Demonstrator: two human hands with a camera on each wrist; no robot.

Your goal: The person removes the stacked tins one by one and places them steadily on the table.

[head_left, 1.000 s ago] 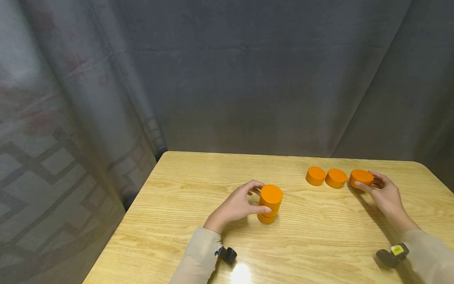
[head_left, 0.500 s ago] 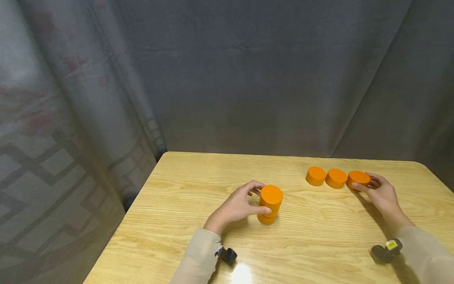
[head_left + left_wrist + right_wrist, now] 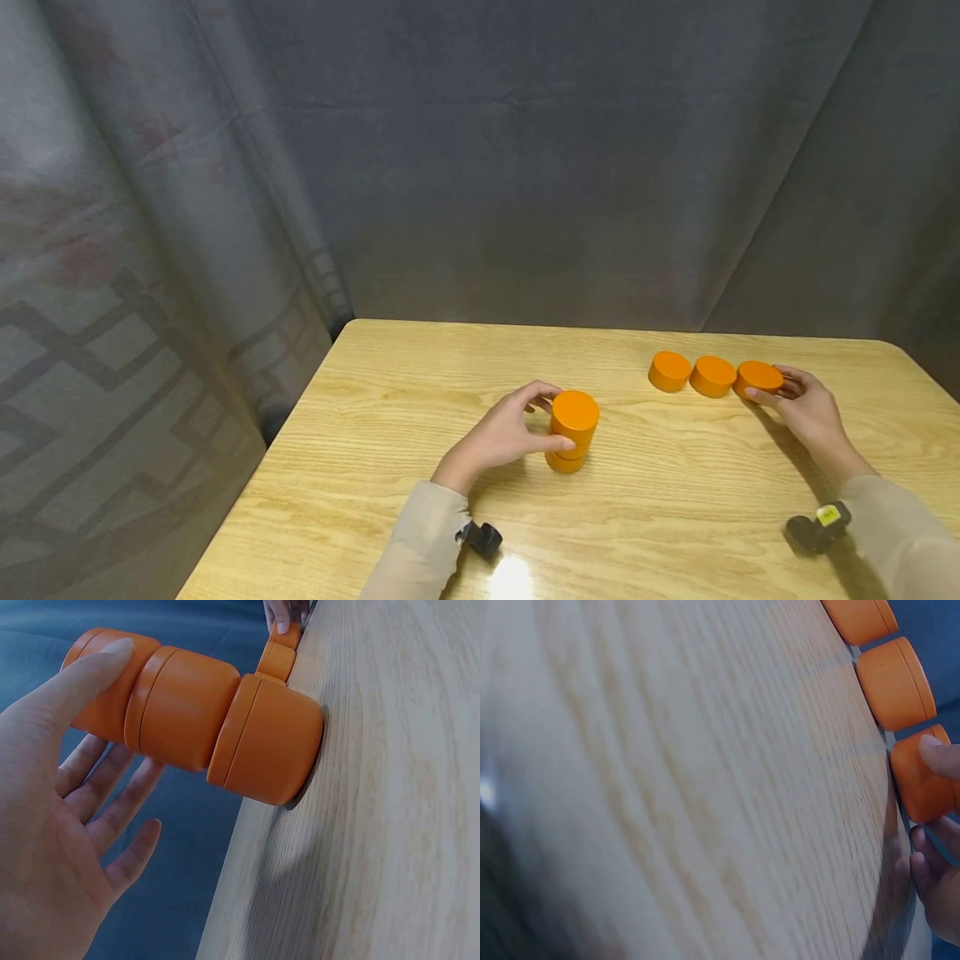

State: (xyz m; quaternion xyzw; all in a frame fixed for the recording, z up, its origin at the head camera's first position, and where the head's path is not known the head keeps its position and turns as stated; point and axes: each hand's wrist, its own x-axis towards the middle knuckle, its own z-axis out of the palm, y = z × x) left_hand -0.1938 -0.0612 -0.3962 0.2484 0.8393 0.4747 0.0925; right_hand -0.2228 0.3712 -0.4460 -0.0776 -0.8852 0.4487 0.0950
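Three lidded orange jars stand stacked in a slightly leaning column in front of me. My left hand (image 3: 506,429) holds the top jar (image 3: 112,690), thumb on the near side and fingers behind. Below it come the middle jar (image 3: 187,709) and the bottom jar (image 3: 274,742), which rests on the table. At the back right, three more such jars form a row: a left jar (image 3: 670,372), a centre jar (image 3: 713,377) and a right jar (image 3: 759,379). My right hand (image 3: 813,417) grips that right jar, its thumb on the front, close beside the centre jar.
A wooden table (image 3: 375,383) with rounded back corners carries everything. Behind it hangs a dark grey curtain (image 3: 525,167), with a patterned part at the left. A black wrist camera (image 3: 480,540) sits at the left sleeve, another dark one (image 3: 816,529) at the right sleeve.
My right hand has moved the right jar leftward, closing the gap to the centre jar; over the last half second it stays put. The left hand and the stack have hardly moved.
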